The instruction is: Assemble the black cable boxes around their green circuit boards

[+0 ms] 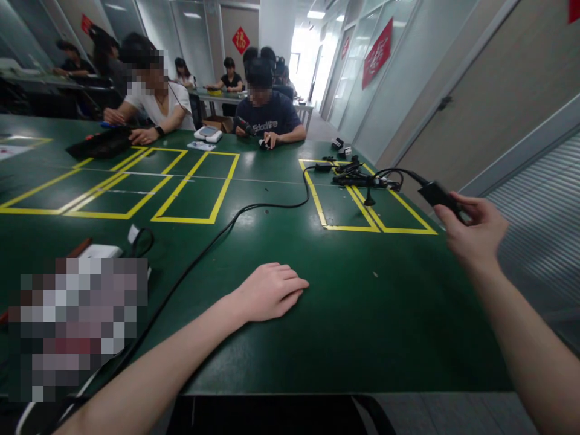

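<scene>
My left hand (272,291) lies palm down on the green table (344,338), its fingers loosely extended with nothing visible in them. At the right edge of the table, my right hand (478,232) is raised and pinches a black box-shaped power adapter (438,196) between thumb and fingers. A black cable (405,171) runs from the adapter's far end to a tangled pile of black cables and adapters (351,175). That pile lies on the yellow-taped rectangles (353,229) at the right. A small black piece (370,199) hangs or lies just below it.
A long black cable (244,209) crosses the table toward the lower left, passing a blurred-out object (81,326). Small black-and-white boxes (341,146) stand behind the pile. Across the table, two people work beside a black tray (102,142) and a white device (208,134).
</scene>
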`<control>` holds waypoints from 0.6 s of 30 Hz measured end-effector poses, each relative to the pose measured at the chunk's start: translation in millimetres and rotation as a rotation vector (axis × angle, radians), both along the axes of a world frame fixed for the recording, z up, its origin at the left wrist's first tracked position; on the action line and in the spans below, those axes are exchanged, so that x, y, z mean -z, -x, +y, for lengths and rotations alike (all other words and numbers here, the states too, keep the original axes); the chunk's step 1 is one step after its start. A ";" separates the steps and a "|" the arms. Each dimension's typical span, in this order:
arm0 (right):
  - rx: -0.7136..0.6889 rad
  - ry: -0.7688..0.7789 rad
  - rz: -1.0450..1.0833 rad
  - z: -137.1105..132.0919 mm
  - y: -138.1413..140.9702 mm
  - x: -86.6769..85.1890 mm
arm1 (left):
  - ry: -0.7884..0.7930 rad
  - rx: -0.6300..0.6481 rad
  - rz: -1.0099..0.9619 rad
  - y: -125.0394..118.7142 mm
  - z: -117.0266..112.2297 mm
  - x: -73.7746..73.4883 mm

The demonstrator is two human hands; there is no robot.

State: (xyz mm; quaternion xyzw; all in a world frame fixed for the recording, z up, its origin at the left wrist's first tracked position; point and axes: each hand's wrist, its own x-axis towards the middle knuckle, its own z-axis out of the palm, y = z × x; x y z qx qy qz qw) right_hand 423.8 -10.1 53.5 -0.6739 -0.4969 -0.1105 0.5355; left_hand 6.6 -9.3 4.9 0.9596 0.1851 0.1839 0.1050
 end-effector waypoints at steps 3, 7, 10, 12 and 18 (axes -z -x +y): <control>0.000 0.162 -0.024 0.3 -12.8 25.7 | 0.015 -0.007 0.006 0.6 0.7 -0.3; 0.188 0.502 -0.153 4.7 -25.2 54.4 | 0.016 -0.008 -0.008 1.0 1.2 1.4; 0.227 0.599 -0.223 9.1 -32.2 61.2 | 0.001 -0.005 -0.021 2.0 0.9 1.6; 0.200 0.600 -0.238 11.2 -34.6 61.2 | 0.006 -0.003 -0.016 2.8 0.5 0.8; 0.132 0.600 -0.205 13.2 -32.3 58.6 | 0.009 -0.004 0.010 4.0 -0.7 -1.4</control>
